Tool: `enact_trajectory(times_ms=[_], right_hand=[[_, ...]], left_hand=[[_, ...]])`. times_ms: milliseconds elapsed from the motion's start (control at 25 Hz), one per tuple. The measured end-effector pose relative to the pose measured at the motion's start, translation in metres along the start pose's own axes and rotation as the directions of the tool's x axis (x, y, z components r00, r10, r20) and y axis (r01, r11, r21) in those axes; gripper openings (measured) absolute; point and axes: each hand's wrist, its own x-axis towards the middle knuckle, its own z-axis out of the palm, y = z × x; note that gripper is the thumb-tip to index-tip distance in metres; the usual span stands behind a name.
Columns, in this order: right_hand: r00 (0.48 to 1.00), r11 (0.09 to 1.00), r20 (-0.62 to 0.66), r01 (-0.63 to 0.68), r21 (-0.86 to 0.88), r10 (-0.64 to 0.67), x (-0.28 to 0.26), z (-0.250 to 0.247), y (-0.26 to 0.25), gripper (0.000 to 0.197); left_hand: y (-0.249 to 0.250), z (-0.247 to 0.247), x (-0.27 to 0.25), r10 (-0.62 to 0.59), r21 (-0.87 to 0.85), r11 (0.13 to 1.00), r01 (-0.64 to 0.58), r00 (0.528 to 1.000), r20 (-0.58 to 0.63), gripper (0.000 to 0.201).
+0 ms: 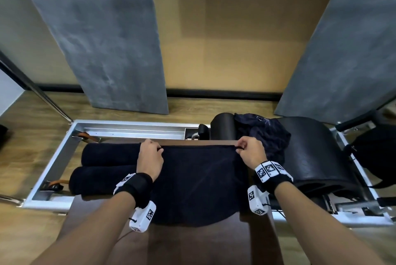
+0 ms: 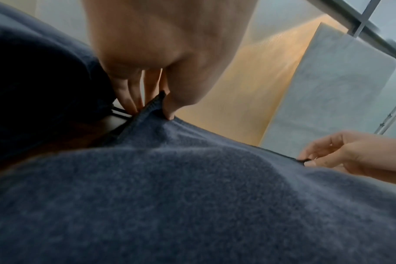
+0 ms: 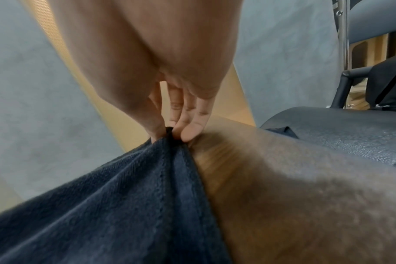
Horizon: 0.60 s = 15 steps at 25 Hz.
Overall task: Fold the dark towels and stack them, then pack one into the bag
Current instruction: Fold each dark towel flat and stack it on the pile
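A dark navy towel [image 1: 199,181] lies spread over a brown wooden box [image 1: 171,243], its near edge hanging in a curve. My left hand [image 1: 151,157] pinches the towel's far left corner [image 2: 156,100]. The far right corner [image 3: 168,131] is pinched by my right hand [image 1: 249,150], which also shows in the left wrist view [image 2: 341,157]. Two dark towels [image 1: 107,166] lie rolled or folded side by side to the left of my left hand. A crumpled dark cloth [image 1: 263,134] sits behind my right hand. A black bag [image 1: 377,155] rests at the far right.
A black padded arc barrel [image 1: 317,157] stands on the metal-framed bed [image 1: 51,162] to the right. Grey panels [image 1: 107,39] lean on the tan wall behind. Wooden floor [image 1: 25,136] surrounds the frame. A metal pole [image 1: 36,91] slants at the left.
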Motion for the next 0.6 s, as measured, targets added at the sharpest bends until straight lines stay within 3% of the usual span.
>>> enact_trajectory(times_ms=[320,600], right_hand=[[0.99,0.998,-0.135,0.046,0.038,-0.041,-0.032,-0.028,-0.008,0.007],[0.951,0.983,-0.279,0.164,0.085,-0.134,-0.107,-0.074,-0.02,0.019]], left_hand=[[0.005,-0.027,-0.026,0.054,-0.19,0.979,-0.072,0.994,-0.099,0.011],[-0.006,-0.085,-0.072,0.31,-0.129,0.939,-0.319,0.947,-0.084,0.011]])
